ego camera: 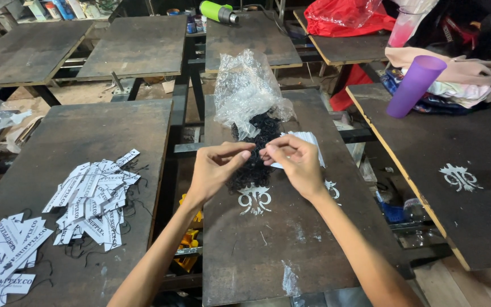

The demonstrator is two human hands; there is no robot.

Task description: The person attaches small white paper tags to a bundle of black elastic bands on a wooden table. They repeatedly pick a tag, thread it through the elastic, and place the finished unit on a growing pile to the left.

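We see a thin black string (258, 152) pinched between both hands above the middle board (268, 250), just in front of the heap of black strings (255, 150) spilling from a clear plastic bag (245, 91). Left hand (214, 170): thumb and forefinger closed on the string's end. Right hand (296, 162): fingertips closed on the string, other fingers holding a stack of white tags (308, 142). Finished tags (95, 196) lie on the left board. Risk, as we judge it: the heap sits close, so a loop could snag and drag others out; the loose stack could slip.
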